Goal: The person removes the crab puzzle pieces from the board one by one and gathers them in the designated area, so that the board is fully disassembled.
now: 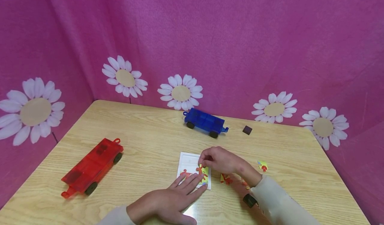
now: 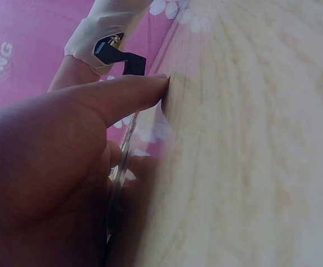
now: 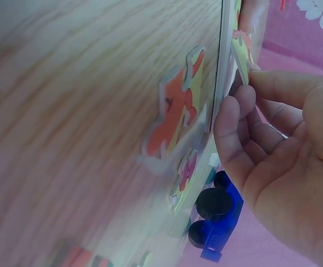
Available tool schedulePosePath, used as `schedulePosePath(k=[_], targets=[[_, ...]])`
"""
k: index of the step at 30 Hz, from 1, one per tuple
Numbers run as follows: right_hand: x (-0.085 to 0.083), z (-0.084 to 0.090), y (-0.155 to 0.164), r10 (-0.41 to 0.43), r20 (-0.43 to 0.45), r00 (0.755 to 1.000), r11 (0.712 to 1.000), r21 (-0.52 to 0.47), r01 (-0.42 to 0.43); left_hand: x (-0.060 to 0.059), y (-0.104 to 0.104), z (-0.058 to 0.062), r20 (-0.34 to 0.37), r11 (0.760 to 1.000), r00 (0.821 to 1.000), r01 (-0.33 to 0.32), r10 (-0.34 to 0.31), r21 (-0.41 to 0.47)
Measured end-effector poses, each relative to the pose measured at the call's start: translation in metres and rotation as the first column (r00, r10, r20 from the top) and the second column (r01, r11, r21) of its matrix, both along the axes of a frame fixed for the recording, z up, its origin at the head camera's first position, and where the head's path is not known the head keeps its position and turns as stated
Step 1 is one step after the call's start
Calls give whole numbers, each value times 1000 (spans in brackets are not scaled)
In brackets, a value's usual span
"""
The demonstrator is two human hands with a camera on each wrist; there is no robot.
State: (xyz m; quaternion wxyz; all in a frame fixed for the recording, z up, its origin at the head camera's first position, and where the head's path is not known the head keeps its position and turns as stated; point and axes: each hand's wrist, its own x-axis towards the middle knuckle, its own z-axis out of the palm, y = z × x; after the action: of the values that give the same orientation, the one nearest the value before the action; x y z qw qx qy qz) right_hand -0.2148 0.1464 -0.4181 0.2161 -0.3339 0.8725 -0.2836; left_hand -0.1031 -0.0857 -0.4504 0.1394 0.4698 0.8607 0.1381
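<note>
A small white puzzle board lies on the wooden table, with red and yellow picture pieces in its lower part. My left hand rests flat with spread fingers over the board's lower edge and its pieces. At the board's right side my right hand pinches a yellow and red puzzle piece between thumb and fingertips. That piece is tilted up from the board in the right wrist view. Loose puzzle pieces lie right of the board: one red and yellow, one partly hidden by the right wrist, another farther right.
A red toy wagon stands at the left of the table. Toward the back are a blue toy wagon and a small dark square. A pink curtain with white flowers surrounds the table's far sides.
</note>
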Motion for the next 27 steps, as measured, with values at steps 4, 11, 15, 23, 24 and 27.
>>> schedulePosePath(k=[4, 11, 15, 23, 24, 27], targets=[[0, 1, -1, -1, -3, 1000, 1000, 10, 1, 0, 0, 0, -7, 1000, 1000, -1, 1, -1], [1, 1, -2, -26, -2, 1000, 999, 27, 26, 0, 0, 1, 8, 1000, 1000, 0, 0, -1], [0, 3, -3, -46, 15, 999, 998, 48, 45, 0, 0, 1, -9, 1000, 1000, 6, -6, 2], [0, 9, -4, -66, 25, 997, 996, 66, 65, 0, 0, 0, -12, 1000, 1000, 7, -7, 7], [0, 10, -3, -66, 22, 998, 996, 61, 65, 0, 0, 1, -1, 1000, 1000, 5, -5, 8], [1, 13, 4, -47, 6, 999, 999, 26, 47, -1, 0, 1, 37, 1000, 999, 0, 0, 13]])
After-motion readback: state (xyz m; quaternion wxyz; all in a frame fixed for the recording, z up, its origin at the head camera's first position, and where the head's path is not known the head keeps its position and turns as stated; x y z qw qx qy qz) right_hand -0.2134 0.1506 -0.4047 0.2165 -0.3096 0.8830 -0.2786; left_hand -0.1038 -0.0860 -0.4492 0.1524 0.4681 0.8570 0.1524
